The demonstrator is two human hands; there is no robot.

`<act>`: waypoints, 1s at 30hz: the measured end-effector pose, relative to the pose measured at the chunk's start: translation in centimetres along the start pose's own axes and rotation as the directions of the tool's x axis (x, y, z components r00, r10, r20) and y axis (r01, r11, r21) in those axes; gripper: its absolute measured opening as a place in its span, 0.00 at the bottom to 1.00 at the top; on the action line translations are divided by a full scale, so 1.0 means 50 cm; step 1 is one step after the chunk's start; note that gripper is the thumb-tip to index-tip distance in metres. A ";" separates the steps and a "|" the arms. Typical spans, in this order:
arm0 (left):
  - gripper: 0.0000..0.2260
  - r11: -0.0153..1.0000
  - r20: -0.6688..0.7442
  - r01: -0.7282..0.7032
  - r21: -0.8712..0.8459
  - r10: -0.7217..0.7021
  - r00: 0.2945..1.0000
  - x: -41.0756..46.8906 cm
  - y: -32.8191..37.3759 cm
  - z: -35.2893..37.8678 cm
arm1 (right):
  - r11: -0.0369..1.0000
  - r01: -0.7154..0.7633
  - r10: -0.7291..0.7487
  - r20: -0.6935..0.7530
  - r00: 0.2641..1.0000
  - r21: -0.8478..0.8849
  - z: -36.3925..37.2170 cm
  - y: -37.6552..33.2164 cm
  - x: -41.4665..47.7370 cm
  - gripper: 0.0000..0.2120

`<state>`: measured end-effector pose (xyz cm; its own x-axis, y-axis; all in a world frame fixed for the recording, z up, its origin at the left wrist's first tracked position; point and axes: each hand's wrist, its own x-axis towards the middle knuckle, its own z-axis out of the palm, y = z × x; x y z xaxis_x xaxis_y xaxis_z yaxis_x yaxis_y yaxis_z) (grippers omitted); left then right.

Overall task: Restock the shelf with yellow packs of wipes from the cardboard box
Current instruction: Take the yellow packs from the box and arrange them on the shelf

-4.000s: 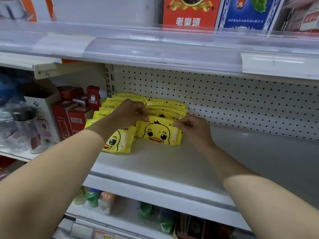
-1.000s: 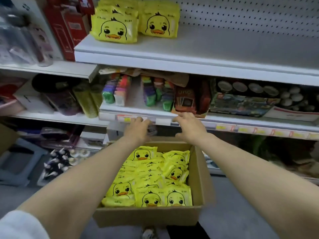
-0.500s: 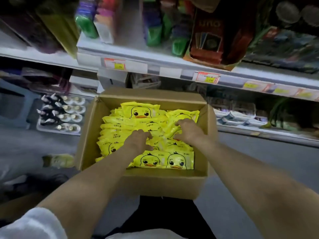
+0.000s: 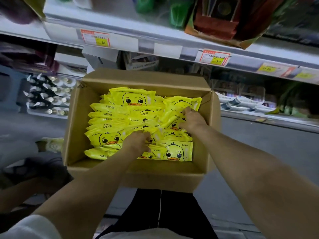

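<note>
Left hand (image 4: 138,142) deep in the cardboard box (image 4: 138,176), close to its front wall, fingers curled down into the yellow packs of wipes (image 4: 119,116) and closed on one or two; right hand (image 4: 191,120) nearer the far right corner of the box, fingers and thumb bent round another pack; packs lying in messy rows, filling the box nearly from wall to wall, none out of the box yet; smooth, shiny wrappers, so easy to lose hold of on the way up; too many grabbed at once, and likely to slide out and drop back into the box or onto the floor beside it; loose packs lying half over the held ones, so likely to get dragged up and tipped over the wall of the box; box maybe resting on the knees, near wall over dark trousers (image 4: 146,213), so easy to tip and spill with one hard tug; also a chance of bumping knuckles on the shelf edge (image 4: 155,44) just above the far wall of the box; number of packs in each hand hard to tell, fingertips tucked under and out of sight; depth of the pile hard to tell too, only the top layer showing; underside of the box hidden; shelf to be filled not in sight at all; things above and beside the box dark and blurry, price tags (image 4: 95,38) too smudged to read all the way; small bottles (image 4: 48,94) left of the box just clear enough to name.
</note>
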<state>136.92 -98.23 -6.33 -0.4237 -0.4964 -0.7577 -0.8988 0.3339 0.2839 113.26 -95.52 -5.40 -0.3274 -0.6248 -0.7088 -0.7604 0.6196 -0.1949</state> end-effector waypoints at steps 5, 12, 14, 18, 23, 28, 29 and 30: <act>0.16 0.999 0.028 0.010 0.050 -0.011 1.000 0.008 -0.003 0.004 | 0.998 0.020 -0.020 0.000 1.000 -0.067 0.011 0.004 0.007 0.31; 0.19 0.996 0.102 -0.022 0.083 0.014 0.995 0.003 -0.018 0.034 | 0.985 0.076 -0.074 0.017 0.997 -0.155 0.017 0.012 0.009 0.20; 0.16 1.000 0.096 -0.008 0.019 0.006 0.995 0.003 -0.021 0.041 | 0.994 0.091 -0.090 0.019 0.996 -0.053 0.021 0.013 -0.001 0.18; 0.18 0.997 0.146 -0.013 -0.072 0.024 0.989 -0.003 -0.030 0.035 | 0.995 0.103 -0.102 -0.047 0.994 0.019 0.023 0.007 -0.026 0.21; 0.11 0.978 0.050 -0.051 -0.203 0.062 0.997 -0.033 -0.034 -0.026 | 0.988 0.089 -0.089 -0.002 0.996 0.125 -0.007 -0.013 -0.065 0.33; 0.21 0.966 -0.010 -0.075 -0.246 0.075 0.997 -0.072 -0.015 -0.118 | 0.993 0.120 -0.120 0.015 0.993 -0.015 -0.073 -0.043 -0.117 0.37; 0.25 0.961 0.011 -0.064 -0.268 0.070 0.997 -0.082 -0.009 -0.141 | 0.992 0.123 -0.123 0.002 0.992 -0.042 -0.090 -0.048 -0.129 0.36; 0.28 0.962 0.038 -0.055 -0.267 0.067 0.997 -0.095 -0.002 -0.164 | 0.990 0.125 -0.126 -0.017 0.992 -0.057 -0.108 -0.051 -0.142 0.35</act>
<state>138.11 -102.49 2.07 -0.4787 -0.4424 -0.7584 -0.8715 0.1348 0.4715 114.51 -95.24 3.77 -0.2378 -0.7059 -0.6671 -0.8261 0.5082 -0.2433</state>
